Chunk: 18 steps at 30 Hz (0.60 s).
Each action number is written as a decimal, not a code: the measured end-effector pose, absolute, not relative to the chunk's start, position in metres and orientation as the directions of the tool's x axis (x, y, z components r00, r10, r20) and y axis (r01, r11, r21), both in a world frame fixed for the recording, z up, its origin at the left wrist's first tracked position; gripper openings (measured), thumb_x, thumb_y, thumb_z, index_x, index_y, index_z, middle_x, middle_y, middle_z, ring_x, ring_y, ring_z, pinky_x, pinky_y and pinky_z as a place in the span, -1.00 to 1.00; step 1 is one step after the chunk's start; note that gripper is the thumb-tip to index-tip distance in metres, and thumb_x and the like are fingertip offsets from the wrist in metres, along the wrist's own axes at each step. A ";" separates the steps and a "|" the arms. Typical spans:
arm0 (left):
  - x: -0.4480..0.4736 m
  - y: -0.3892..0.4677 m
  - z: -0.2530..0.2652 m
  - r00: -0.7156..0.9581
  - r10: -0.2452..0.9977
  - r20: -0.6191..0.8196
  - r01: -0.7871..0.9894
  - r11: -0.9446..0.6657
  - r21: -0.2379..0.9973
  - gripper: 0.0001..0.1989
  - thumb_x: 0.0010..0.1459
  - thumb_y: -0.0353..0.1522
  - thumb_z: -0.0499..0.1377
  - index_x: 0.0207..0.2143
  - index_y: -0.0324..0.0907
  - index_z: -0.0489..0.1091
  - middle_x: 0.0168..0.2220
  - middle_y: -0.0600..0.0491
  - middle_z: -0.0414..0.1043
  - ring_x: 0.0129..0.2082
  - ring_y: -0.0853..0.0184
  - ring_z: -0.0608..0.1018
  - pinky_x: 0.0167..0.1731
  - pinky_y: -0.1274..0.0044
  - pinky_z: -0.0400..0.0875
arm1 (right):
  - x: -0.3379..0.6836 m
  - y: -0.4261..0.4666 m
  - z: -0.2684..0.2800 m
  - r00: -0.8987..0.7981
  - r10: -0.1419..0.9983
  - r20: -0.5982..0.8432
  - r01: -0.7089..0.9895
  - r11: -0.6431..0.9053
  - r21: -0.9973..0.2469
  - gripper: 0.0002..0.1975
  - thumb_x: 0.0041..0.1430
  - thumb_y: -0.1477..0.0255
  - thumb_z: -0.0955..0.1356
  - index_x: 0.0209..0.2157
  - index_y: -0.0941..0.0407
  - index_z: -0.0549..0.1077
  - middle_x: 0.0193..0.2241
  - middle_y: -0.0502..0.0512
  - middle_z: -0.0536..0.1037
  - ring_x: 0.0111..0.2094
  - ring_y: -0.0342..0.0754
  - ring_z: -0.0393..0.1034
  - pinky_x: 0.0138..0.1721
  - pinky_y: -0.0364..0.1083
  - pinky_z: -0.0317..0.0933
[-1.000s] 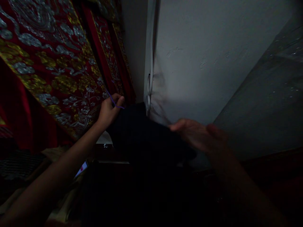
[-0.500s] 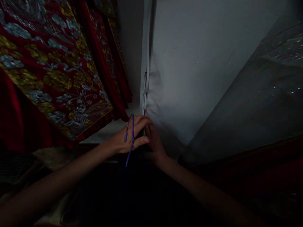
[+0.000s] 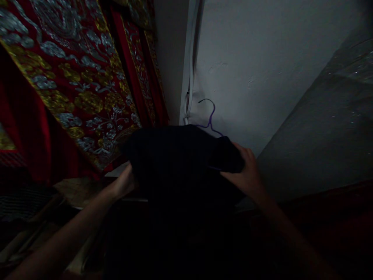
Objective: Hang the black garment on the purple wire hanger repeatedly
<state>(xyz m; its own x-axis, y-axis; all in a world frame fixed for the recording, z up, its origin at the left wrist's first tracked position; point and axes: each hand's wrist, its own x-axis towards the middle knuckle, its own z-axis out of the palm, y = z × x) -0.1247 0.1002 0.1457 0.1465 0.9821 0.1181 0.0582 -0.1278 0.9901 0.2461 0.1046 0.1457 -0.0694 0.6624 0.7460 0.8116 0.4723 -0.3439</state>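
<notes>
A dark garment [image 3: 175,155] is spread between my two hands in front of the wall. Out of its top sticks a purple clothes hanger [image 3: 210,121], its hook pointing up and the rest mostly hidden in the cloth. My right hand [image 3: 246,169] is closed around the garment's right edge, thumb below and fingers behind. At the left edge, my left hand [image 3: 126,182] grips the cloth, its fingertips hidden behind the fabric. The lower part of the garment is lost in the dark.
Red cloth embroidered in gold and silver [image 3: 87,87] hangs at the left. White cords [image 3: 190,66] run down the corner of the pale wall [image 3: 244,70]. Shiny plastic sheeting [image 3: 326,124] covers the right side. Dim clutter [image 3: 75,190] lies at lower left.
My hands, close together before with the hanger's hook over the left one, have moved apart. The dark garment is now raised between them, and the hook stands upright against the wall.
</notes>
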 end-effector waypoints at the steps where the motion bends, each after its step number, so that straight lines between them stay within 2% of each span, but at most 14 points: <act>1: -0.125 0.099 0.137 0.174 0.984 0.048 -0.028 -0.044 0.999 -0.16 0.11 0.32 -0.12 -0.02 -0.11 0.54 -0.06 -0.21 0.58 0.06 -0.06 0.56 0.04 0.15 0.45 | 0.251 0.107 0.155 -0.030 0.671 0.741 0.838 0.422 -0.347 -0.14 -0.11 0.33 0.49 0.26 0.16 0.26 0.03 0.31 0.40 0.07 0.28 0.32 0.10 0.22 0.23; 3: -0.121 0.096 0.120 0.256 0.967 -0.013 -0.174 0.059 0.983 -0.11 0.06 0.35 -0.11 -0.06 -0.14 0.56 -0.04 -0.22 0.58 0.12 -0.06 0.52 0.10 0.16 0.41 | 0.250 0.114 0.173 0.002 0.680 0.734 0.875 0.354 -0.331 -0.10 -0.14 0.33 0.51 0.28 0.18 0.27 0.02 0.32 0.41 0.07 0.29 0.32 0.12 0.23 0.21; 4: -0.117 0.094 0.112 0.241 0.970 -0.019 -0.243 0.080 0.967 -0.16 0.03 0.34 0.00 -0.09 -0.15 0.56 -0.03 -0.20 0.58 0.15 -0.04 0.49 0.15 0.19 0.37 | 0.245 0.118 0.183 -0.001 0.682 0.731 0.887 0.338 -0.314 -0.09 -0.14 0.32 0.52 0.28 0.18 0.27 0.01 0.32 0.41 0.06 0.30 0.32 0.12 0.23 0.21; 6: -0.108 0.090 0.100 0.098 0.995 0.000 -0.292 0.029 0.956 -0.31 -0.05 0.21 0.27 -0.13 -0.16 0.56 -0.01 -0.14 0.58 0.19 -0.02 0.46 0.22 0.25 0.29 | 0.230 0.125 0.200 -0.030 0.686 0.727 0.906 0.327 -0.271 -0.07 -0.14 0.33 0.52 0.30 0.15 0.26 0.00 0.31 0.41 0.05 0.31 0.32 0.11 0.25 0.21; 8: -0.099 0.083 0.091 -0.050 0.999 0.010 -0.260 -0.023 0.965 -0.41 -0.12 0.03 0.42 -0.16 -0.20 0.55 -0.02 -0.10 0.59 0.17 -0.03 0.47 0.22 0.27 0.29 | 0.215 0.125 0.213 -0.064 0.687 0.724 0.915 0.331 -0.232 -0.05 -0.15 0.34 0.52 0.32 0.12 0.25 0.01 0.31 0.41 0.06 0.33 0.32 0.10 0.28 0.21; 11: -0.090 0.064 0.087 -0.154 0.987 -0.048 -0.284 0.002 0.959 -0.45 -0.12 -0.12 0.47 -0.10 -0.18 0.52 -0.04 -0.07 0.59 0.08 -0.01 0.54 0.12 0.28 0.41 | 0.205 0.113 0.213 -0.107 0.684 0.722 0.905 0.368 -0.215 -0.02 -0.15 0.39 0.50 0.35 0.11 0.19 0.10 0.32 0.38 0.12 0.35 0.28 0.15 0.29 0.18; 13: -0.087 0.048 0.087 -0.225 0.964 -0.139 -0.361 0.050 0.931 -0.45 -0.11 -0.21 0.47 -0.04 -0.13 0.48 -0.04 -0.03 0.60 0.05 0.03 0.58 0.07 0.31 0.46 | 0.202 0.098 0.196 -0.114 0.672 0.732 0.879 0.412 -0.241 -0.08 -0.10 0.43 0.45 0.35 0.10 0.20 0.21 0.31 0.32 0.23 0.34 0.20 0.24 0.30 0.09; 15: -0.084 0.033 0.084 -0.294 0.920 -0.260 -0.456 0.104 0.884 -0.48 -0.07 -0.28 0.44 -0.02 -0.09 0.46 -0.04 -0.01 0.60 0.03 0.08 0.59 0.05 0.32 0.49 | 0.193 0.076 0.162 -0.076 0.679 0.730 0.816 0.463 -0.346 -0.22 -0.02 0.48 0.37 0.30 0.07 0.28 0.31 0.23 0.24 0.32 0.29 0.09 0.32 0.30 -0.02; 16: -0.083 0.027 0.082 -0.307 0.895 -0.325 -0.500 0.139 0.855 -0.53 -0.03 -0.30 0.42 -0.02 -0.09 0.46 -0.06 -0.02 0.61 0.02 0.09 0.60 0.05 0.32 0.49 | 0.185 0.064 0.140 -0.031 0.699 0.714 0.751 0.488 -0.445 -0.31 0.02 0.51 0.32 0.25 0.04 0.35 0.30 0.18 0.28 0.34 0.23 0.09 0.33 0.29 -0.03; 18: -0.078 0.015 0.077 -0.312 0.838 -0.447 -0.579 0.205 0.789 -0.63 0.06 -0.32 0.36 -0.06 -0.11 0.46 -0.09 -0.03 0.62 -0.01 0.10 0.62 0.04 0.30 0.51 | 0.162 0.036 0.090 0.010 0.851 0.525 0.529 0.441 -0.725 -0.42 0.10 0.51 0.25 0.18 0.01 0.42 0.20 0.13 0.43 0.24 0.12 0.29 0.29 0.20 0.13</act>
